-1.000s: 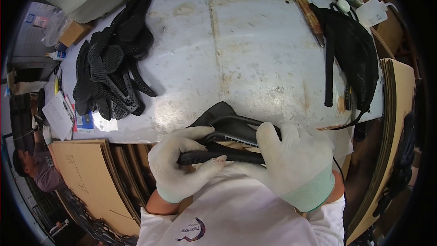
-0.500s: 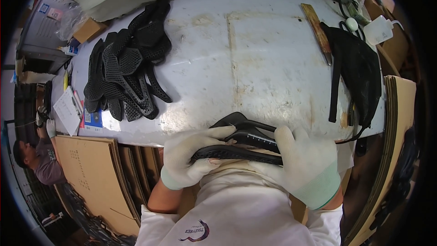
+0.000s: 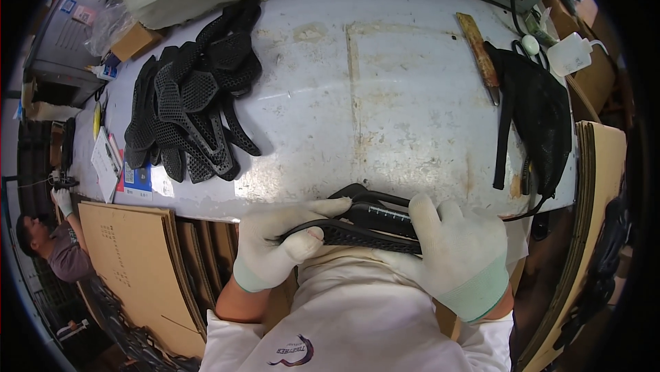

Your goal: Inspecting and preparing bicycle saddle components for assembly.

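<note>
Close to my body, just off the table's near edge, I hold a black bicycle saddle point(image 3: 375, 214), with a honeycomb-textured pad along its near side and a white scale marked on a dark strip. My left hand point(image 3: 271, 238), in a white knit glove with a green cuff, grips one end between thumb and fingers. My right hand point(image 3: 457, 248), gloved the same way, is closed around the other end and hides it. On the table's left side lies a heap of black honeycomb saddle pads point(image 3: 199, 90).
On the metal-topped table point(image 3: 309, 117) lie a wooden-handled tool point(image 3: 478, 56), a black mesh bag point(image 3: 540, 117) and a white bottle point(image 3: 569, 54). Cardboard sheets point(image 3: 130, 262) stand at the left, more cardboard point(image 3: 584, 234) at the right. A co-worker point(image 3: 58, 245) is at far left.
The saddle has tilted so that more of its honeycomb side shows, and both hands have shifted slightly left and down with it. The left thumb now presses on the pad's edge.
</note>
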{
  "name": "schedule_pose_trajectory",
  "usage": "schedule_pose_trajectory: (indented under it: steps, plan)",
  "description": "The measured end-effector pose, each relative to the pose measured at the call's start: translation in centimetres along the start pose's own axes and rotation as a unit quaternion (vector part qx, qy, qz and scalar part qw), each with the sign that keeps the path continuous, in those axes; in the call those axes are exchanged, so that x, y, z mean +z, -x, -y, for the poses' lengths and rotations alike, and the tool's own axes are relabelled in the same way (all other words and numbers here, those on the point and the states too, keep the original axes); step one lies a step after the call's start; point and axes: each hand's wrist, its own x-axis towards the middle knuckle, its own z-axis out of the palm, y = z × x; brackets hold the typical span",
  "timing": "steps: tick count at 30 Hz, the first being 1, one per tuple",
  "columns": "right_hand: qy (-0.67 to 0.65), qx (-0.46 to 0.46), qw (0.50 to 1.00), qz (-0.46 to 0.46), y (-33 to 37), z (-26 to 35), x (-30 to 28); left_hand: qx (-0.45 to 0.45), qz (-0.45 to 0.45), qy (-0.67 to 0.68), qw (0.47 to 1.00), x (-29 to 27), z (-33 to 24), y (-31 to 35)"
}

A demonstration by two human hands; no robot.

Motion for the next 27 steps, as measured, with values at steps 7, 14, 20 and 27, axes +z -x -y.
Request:
schedule_pose_trajectory:
  steps: [7,14,20,27]
  plan:
    - [-0.037,-0.048,0.998,-0.032,-0.5,-1.4,0.8,0.109,0.123,-0.007,0.986,-1.4,1.0,-0.6]
    - [-0.045,-0.058,0.997,-0.023,-0.3,-1.2,1.0,0.130,0.049,-0.240,0.961,1.1,-1.3,0.1]
    - [0.008,-0.016,0.998,-0.055,0.5,0.9,1.5,0.116,-0.025,-0.231,0.966,1.6,0.2,1.3]
    - [0.016,0.003,0.998,-0.068,0.9,1.6,2.0,0.133,-0.071,-0.274,0.950,2.3,0.4,1.4]
